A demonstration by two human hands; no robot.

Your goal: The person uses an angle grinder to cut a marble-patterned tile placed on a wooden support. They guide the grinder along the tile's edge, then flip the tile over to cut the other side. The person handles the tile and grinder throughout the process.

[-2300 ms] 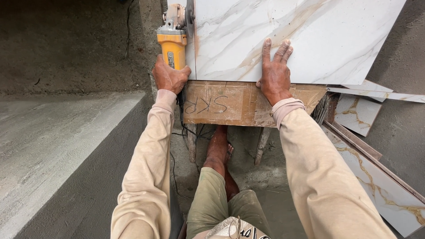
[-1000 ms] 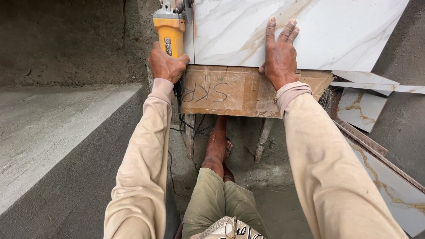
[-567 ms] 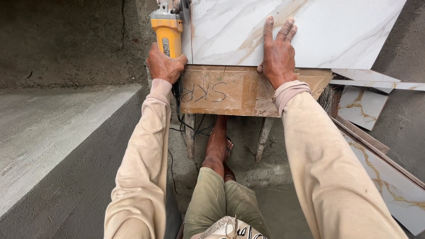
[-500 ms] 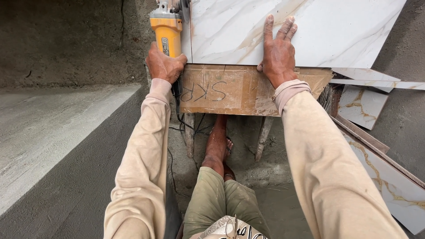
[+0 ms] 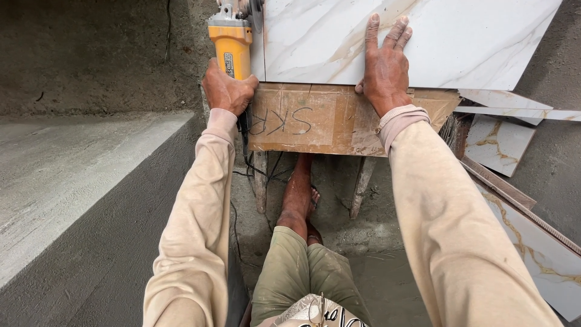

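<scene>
A: Tile (image 5: 423, 36), white with tan veining, lies flat on a cardboard-covered stand (image 5: 321, 118), far edge running out of view at the top.

B: Left hand (image 5: 227, 91)?

A: Wrapped around the rear of a yellow angle grinder (image 5: 230, 45). Fingers curled tight about the body, thumb on the near side. Grinder head sits at the tile's left edge; a narrow strip of tile lies between the tool and the main slab. Whether the disc is biting I cannot tell.

B: Right hand (image 5: 385, 69)?

A: Flat on the tile near its front edge, palm down. Fingers straight and a little fanned, pointing away from the body; heel of the hand at the tile's lip over the cardboard.

B: Below the stand?

A: Wooden legs (image 5: 363, 188), a black cord (image 5: 254, 169) hanging by the left one, one bare foot (image 5: 299, 197) planted between them.

B: Surroundings?

A: Grey cement ledge (image 5: 78, 175) on the left. On the right, tile offcuts (image 5: 499, 142) and a long tile (image 5: 538, 254) leaning beside the right sleeve.
</scene>
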